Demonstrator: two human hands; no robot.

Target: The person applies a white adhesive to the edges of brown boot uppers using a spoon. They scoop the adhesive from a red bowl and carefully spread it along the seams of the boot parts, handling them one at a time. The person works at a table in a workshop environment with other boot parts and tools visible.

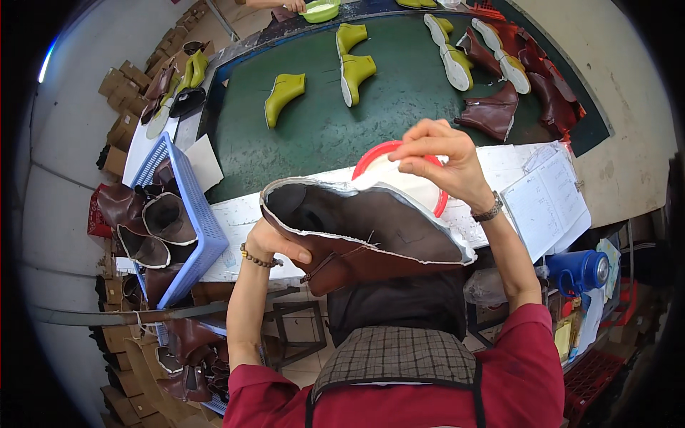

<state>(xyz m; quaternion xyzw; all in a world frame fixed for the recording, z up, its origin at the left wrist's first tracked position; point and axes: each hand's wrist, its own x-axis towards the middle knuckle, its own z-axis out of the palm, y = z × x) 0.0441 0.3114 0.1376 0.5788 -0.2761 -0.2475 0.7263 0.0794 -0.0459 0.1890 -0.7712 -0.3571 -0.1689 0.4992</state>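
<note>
My left hand [275,242] grips a dark brown boot upper [321,274] at its side, the thumb lying over the outside. The upper is tilted so that its dark inside and whitish lower edge face up. Above the far edge of the upper, my right hand [442,157] is closed in a pinch. A white, soft-looking piece or smear [371,176] lies on the edge close to the fingertips. What the fingers hold, if anything, I cannot make out. Just behind the upper stands a red-rimmed bowl [372,152] with white contents, partly hidden by hand and upper.
Yellow-green boots on lasts [285,96] stand on the green table [242,153]; more brown uppers [492,114] lie at right. A blue basket [207,228] of uppers is at left. An open notebook [546,200] and blue jug [581,271] are at right. Another person's hand [294,6] is far off.
</note>
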